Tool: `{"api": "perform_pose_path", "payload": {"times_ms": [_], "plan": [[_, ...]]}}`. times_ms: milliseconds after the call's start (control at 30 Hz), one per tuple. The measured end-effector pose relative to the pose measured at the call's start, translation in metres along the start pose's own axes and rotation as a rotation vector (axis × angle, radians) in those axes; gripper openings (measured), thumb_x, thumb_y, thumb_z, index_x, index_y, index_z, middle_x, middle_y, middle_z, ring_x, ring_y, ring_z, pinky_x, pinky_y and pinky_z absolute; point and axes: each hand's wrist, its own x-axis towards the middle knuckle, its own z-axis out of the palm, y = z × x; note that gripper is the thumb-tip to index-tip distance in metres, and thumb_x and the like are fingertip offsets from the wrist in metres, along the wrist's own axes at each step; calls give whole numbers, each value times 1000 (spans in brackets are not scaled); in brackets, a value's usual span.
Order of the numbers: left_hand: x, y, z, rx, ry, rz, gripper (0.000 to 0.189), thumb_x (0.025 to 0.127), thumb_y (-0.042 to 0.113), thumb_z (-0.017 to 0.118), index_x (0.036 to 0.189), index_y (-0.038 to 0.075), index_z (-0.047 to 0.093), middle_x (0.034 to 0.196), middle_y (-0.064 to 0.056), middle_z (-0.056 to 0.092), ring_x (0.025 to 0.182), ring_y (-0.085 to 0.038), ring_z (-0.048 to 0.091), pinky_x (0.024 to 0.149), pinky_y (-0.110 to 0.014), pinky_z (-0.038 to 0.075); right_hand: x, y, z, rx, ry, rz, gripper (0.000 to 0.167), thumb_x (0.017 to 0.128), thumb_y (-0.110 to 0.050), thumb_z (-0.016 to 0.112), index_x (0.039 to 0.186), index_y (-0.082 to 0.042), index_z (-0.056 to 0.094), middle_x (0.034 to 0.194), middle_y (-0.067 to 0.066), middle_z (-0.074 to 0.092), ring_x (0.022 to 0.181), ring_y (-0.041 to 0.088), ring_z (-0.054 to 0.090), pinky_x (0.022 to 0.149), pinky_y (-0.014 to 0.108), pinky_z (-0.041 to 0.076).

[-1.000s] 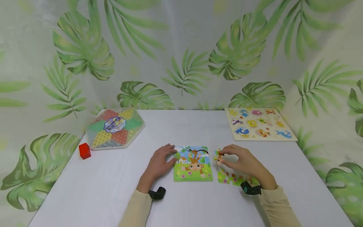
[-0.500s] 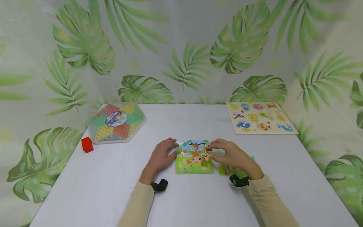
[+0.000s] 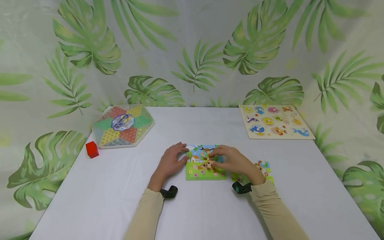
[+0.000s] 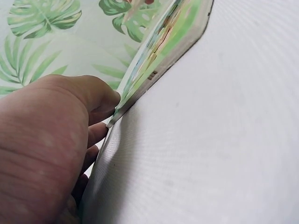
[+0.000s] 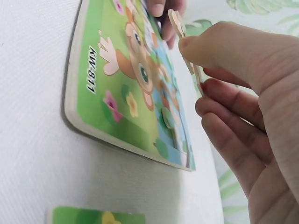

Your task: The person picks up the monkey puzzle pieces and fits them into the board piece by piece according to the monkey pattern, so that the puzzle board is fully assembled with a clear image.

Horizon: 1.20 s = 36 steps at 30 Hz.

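A square monkey jigsaw board point(image 3: 205, 175) lies flat on the white table before me. My left hand point(image 3: 170, 160) rests at its left side; in the left wrist view the thumb point(image 4: 105, 95) and a fingertip touch the board's edge. Over the board's right part, my right hand point(image 3: 235, 162) pinches a thin puzzle piece point(image 5: 176, 23) between thumb and fingers, raised off the board and seen edge-on in the right wrist view. Loose puzzle pieces point(image 3: 265, 168) lie right of the board, partly hidden beneath the right wrist.
At the back left sits a hexagonal board game point(image 3: 123, 123), with a red block point(image 3: 92, 150) by its near corner. A wooden peg puzzle point(image 3: 276, 122) of sea animals lies at the back right. Behind the table hangs a leaf-patterned cloth point(image 3: 198, 66).
My right hand has carried the puzzle piece leftward from beside the loose pieces to over the board. The left hand has stayed at the board's left edge. The head view has tilted slightly.
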Motion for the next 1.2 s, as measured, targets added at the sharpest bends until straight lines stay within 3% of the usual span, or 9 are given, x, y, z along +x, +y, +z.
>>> {"api": "perform_pose_path", "payload": {"times_ms": [200,500,833,1200], "plan": [[-2,0,0,7,7,2,30,99,25,68,126,12,71,150,-6,58,148,-28,44,123,-53,33,3,1,8,-17,-14,19,28,94,-28,78,119,-16,75,120,-2,69,107,19,67,90,42,59],[-5,-2,5,-1,9,3,29,98,24,68,124,13,72,149,-7,59,147,-29,45,122,-54,33,4,2,18,-4,-36,31,28,95,-27,76,120,-15,77,122,1,68,110,21,67,92,41,58],[-3,-1,4,-18,47,14,28,97,23,70,122,12,72,148,-8,60,147,-30,45,122,-55,33,11,-3,21,-126,-54,5,24,95,-21,75,117,-13,79,120,4,69,107,21,64,91,40,58],[-3,-2,6,-8,52,20,28,96,23,70,122,13,72,147,-8,61,146,-31,46,121,-56,34,3,-8,28,-115,11,-25,23,97,-18,72,118,-9,78,128,11,68,121,30,62,102,49,54]]}}
